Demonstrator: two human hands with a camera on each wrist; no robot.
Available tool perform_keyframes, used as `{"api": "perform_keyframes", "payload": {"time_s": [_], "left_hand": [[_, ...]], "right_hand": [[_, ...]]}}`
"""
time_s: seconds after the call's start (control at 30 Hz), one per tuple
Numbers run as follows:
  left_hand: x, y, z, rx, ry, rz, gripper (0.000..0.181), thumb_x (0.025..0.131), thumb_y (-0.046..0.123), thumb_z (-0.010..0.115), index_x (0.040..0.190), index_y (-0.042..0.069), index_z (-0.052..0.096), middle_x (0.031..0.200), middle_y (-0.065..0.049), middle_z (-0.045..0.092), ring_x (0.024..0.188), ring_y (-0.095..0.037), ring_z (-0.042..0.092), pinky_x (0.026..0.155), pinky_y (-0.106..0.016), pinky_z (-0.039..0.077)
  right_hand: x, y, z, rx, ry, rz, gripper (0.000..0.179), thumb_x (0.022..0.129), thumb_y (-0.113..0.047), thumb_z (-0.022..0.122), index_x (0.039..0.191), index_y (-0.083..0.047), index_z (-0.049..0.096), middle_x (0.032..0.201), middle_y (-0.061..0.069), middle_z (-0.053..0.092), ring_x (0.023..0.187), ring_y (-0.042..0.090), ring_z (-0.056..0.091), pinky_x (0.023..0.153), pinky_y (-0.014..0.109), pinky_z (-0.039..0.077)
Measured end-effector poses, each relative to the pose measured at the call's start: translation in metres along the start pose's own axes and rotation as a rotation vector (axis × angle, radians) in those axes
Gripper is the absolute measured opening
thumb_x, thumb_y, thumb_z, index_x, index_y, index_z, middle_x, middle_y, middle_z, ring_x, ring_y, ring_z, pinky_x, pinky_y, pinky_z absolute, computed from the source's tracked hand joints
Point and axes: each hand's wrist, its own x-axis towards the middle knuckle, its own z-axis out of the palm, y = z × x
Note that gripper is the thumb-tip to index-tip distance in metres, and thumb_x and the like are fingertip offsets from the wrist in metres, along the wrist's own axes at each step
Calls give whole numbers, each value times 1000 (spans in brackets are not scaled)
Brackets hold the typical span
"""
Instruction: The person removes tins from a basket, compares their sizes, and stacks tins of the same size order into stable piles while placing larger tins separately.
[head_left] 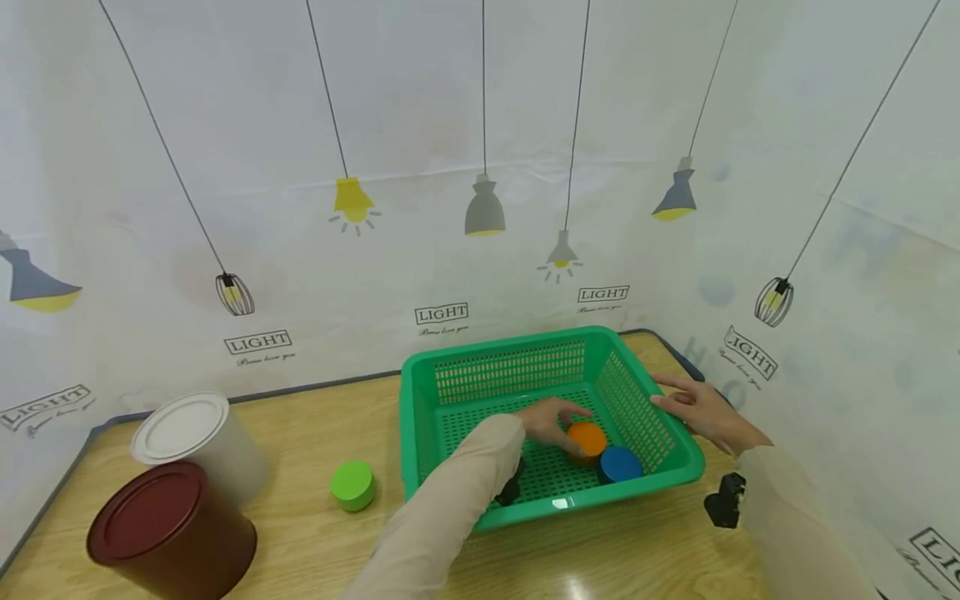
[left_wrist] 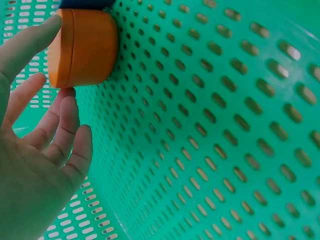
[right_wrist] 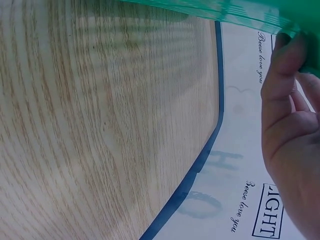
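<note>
One table [head_left: 300, 417], green basket [head_left: 637, 490] on it, left grip [head_left: 551, 421] inside, right grip [head_left: 705, 412] at its right rim; can't tell if that one clamps or rests. Brown tin [head_left: 176, 533] and white tin [head_left: 210, 446] well left of both. Left grip pinches the orange container [left_wrist: 87, 47] on the basket floor. Blue container [head_left: 621, 465] just right of that grip, green container [head_left: 353, 486] left, outside the basket. Pick or place, unclear; I'd move vertically, clear blue, steady the rim, release evenly.
</note>
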Motion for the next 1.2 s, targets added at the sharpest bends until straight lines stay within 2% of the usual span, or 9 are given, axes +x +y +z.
{"api": "perform_keyframes", "payload": {"time_s": [0.07,0.3,0.37,0.5,0.6,0.7,0.9,1.1,1.2], "left_hand": [[-1,-1,0,-8,-4,-13,57,76,23,71,127,15,49,117,-9,52,104,-18,50,78,-26,44],[-7,-5,-1,-37,-13,-50,52,73,29,73,118,15,51,115,-9,51,101,-19,50,74,-28,44],[-7,-7,-1,-39,-16,-53,56,73,31,73,120,15,48,119,-9,48,105,-21,48,76,-29,44],[-6,-7,-1,-61,-18,-17,66,74,28,72,130,13,42,128,-10,43,114,-24,44,83,-29,43],[-5,-5,1,-75,-34,30,68,74,23,72,133,11,40,132,-8,41,116,-22,43,86,-27,41],[-3,-4,4,-58,-54,62,66,74,19,73,132,11,42,132,-4,42,114,-15,43,86,-22,39],[1,-4,9,-32,-77,106,62,74,11,72,130,8,46,126,-4,47,101,-8,47,80,-17,40],[-5,2,6,-47,-74,103,60,75,5,70,129,6,46,126,-6,48,100,-10,48,79,-17,41],[-8,4,4,-61,-59,77,59,75,5,71,129,7,47,125,-6,48,101,-13,49,78,-18,41]], "right_hand": [[0,0,0,-1,1,-2,66,90,-34,50,140,-3,21,111,24,53,77,19,55,60,33,46],[0,-3,1,-14,-1,-21,62,91,-31,49,140,-2,22,107,21,55,59,13,43,52,31,40],[0,-4,1,-15,1,-19,63,91,-31,49,140,-2,22,108,22,55,61,14,45,53,31,40],[0,-4,0,-20,8,-11,64,90,-33,50,140,-2,22,110,23,54,70,16,50,55,32,42],[-2,-4,0,-26,5,-22,64,91,-31,50,140,-1,21,110,24,54,65,15,47,53,31,40],[-2,-3,0,-21,1,-35,64,91,-31,49,139,0,21,111,25,53,64,13,46,53,31,40],[-2,-2,2,-21,1,-42,64,91,-31,49,140,0,21,116,28,49,85,20,53,60,32,44],[-2,-3,2,-34,6,-43,64,91,-32,49,139,0,21,116,28,49,87,21,53,61,32,44],[-3,-3,1,-36,3,-40,64,91,-32,49,140,0,21,116,28,49,85,20,53,61,32,44]]}}
